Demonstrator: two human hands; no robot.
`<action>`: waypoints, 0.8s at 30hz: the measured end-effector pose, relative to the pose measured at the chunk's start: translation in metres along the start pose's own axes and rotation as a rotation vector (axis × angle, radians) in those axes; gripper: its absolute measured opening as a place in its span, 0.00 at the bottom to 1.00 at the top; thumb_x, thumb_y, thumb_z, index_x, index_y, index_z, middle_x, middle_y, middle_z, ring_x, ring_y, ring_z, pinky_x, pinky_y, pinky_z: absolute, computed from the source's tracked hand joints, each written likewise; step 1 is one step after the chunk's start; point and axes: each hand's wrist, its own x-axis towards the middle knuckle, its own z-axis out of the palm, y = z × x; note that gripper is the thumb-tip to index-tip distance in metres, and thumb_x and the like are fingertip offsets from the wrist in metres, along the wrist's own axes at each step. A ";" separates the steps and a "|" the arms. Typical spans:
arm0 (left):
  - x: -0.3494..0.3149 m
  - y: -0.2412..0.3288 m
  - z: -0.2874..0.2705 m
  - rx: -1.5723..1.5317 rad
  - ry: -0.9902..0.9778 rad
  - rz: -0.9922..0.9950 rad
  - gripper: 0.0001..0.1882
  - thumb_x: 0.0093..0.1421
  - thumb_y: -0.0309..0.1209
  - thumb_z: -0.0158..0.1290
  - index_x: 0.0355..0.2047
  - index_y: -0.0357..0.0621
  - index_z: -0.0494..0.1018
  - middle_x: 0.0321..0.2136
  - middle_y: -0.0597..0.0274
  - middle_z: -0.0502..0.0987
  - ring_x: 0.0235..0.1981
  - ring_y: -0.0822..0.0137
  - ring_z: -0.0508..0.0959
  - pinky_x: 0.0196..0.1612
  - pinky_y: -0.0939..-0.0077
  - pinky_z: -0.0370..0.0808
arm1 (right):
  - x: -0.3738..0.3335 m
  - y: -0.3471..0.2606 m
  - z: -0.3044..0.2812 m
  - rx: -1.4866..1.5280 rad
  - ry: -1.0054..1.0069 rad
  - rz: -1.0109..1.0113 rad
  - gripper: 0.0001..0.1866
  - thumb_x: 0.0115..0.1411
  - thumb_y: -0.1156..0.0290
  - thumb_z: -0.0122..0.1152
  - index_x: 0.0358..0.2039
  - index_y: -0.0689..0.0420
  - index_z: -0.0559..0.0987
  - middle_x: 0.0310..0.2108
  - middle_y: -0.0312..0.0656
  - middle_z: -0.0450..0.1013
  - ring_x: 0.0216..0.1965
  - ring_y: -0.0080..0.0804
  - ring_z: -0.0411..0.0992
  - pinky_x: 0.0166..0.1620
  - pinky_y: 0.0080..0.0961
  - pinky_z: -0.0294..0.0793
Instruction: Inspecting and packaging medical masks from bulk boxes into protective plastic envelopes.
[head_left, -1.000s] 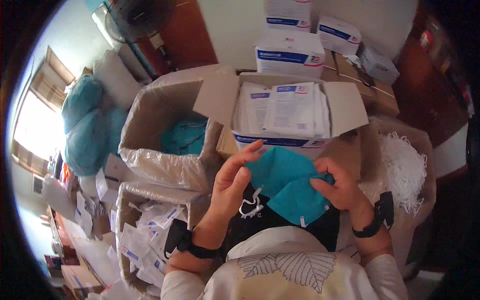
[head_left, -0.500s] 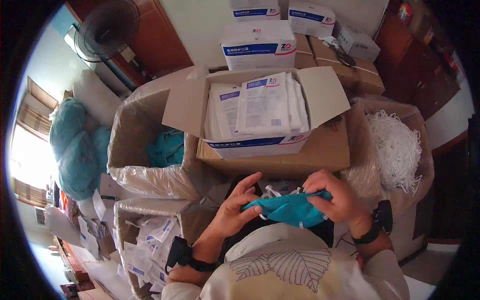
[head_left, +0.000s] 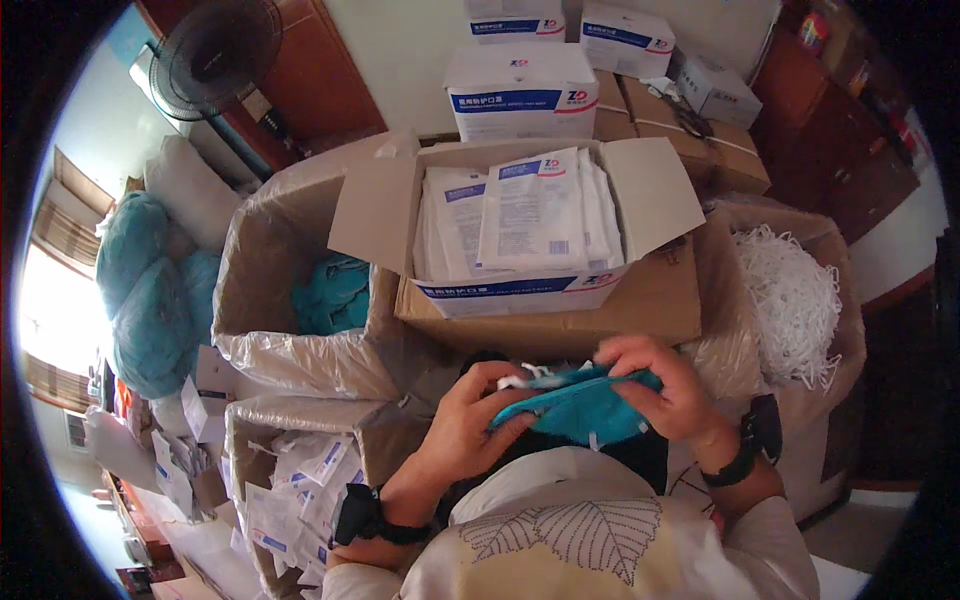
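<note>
A teal face mask (head_left: 585,412) is stretched between my two hands, low in front of my body. My left hand (head_left: 468,425) grips its left end, thumb in front and fingers behind. Around the right end, my right hand (head_left: 668,388) is closed with the thumb pressed on the near face. White strap (head_left: 520,380) loops stick up behind the mask's upper edge by my left fingers. Just beyond my hands stands an open carton (head_left: 520,300) holding flat white mask packets (head_left: 530,215).
Left of the carton, a lined box (head_left: 290,350) contains teal masks; a nearer one holds white packets (head_left: 300,490). At right, another lined box (head_left: 850,330) has piled white straps (head_left: 790,300). Closed cartons (head_left: 520,90) are stacked behind. A fan (head_left: 215,60) stands at far left.
My left fingers have closed from a spread pose onto the mask's left end. The mask has tilted, its upper edge now opened away from the near face.
</note>
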 end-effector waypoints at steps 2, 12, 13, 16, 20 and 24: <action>-0.002 0.002 -0.001 0.021 0.038 -0.004 0.13 0.50 0.30 0.55 0.37 0.42 0.73 0.36 0.54 0.68 0.38 0.59 0.70 0.42 0.70 0.68 | 0.008 -0.009 -0.002 -0.186 0.034 -0.127 0.10 0.50 0.79 0.54 0.35 0.58 0.69 0.38 0.44 0.70 0.44 0.41 0.67 0.48 0.31 0.64; -0.024 -0.053 0.047 -1.099 0.399 -0.630 0.16 0.63 0.39 0.40 0.33 0.40 0.71 0.20 0.72 0.65 0.20 0.80 0.62 0.24 0.87 0.60 | -0.011 0.042 0.004 0.209 -0.063 0.455 0.09 0.58 0.70 0.51 0.39 0.56 0.69 0.34 0.34 0.67 0.38 0.19 0.63 0.42 0.19 0.65; -0.028 -0.052 0.045 -1.144 0.472 -0.655 0.16 0.63 0.40 0.40 0.33 0.40 0.71 0.20 0.72 0.64 0.19 0.80 0.61 0.23 0.87 0.59 | -0.016 0.047 0.000 0.353 0.023 0.496 0.10 0.58 0.70 0.51 0.40 0.56 0.68 0.35 0.33 0.67 0.38 0.19 0.64 0.42 0.19 0.66; -0.036 -0.051 0.022 -1.037 0.449 -0.506 0.17 0.62 0.41 0.40 0.32 0.39 0.71 0.23 0.71 0.69 0.16 0.82 0.59 0.20 0.89 0.56 | -0.021 0.055 -0.016 0.721 0.202 0.571 0.12 0.58 0.66 0.51 0.42 0.55 0.67 0.36 0.33 0.67 0.39 0.20 0.65 0.43 0.19 0.66; -0.021 -0.013 0.002 -0.945 0.332 -0.433 0.17 0.63 0.39 0.40 0.30 0.39 0.72 0.28 0.69 0.71 0.16 0.83 0.57 0.20 0.89 0.54 | -0.012 0.047 -0.016 0.908 0.169 0.506 0.18 0.57 0.60 0.52 0.44 0.56 0.66 0.37 0.33 0.67 0.40 0.20 0.66 0.44 0.20 0.67; -0.011 -0.009 -0.015 -0.865 0.184 -0.385 0.17 0.62 0.38 0.42 0.32 0.37 0.73 0.40 0.60 0.69 0.25 0.78 0.66 0.28 0.85 0.64 | 0.001 0.050 -0.024 0.895 0.159 0.415 0.21 0.57 0.56 0.53 0.44 0.57 0.66 0.37 0.34 0.68 0.40 0.20 0.67 0.44 0.19 0.67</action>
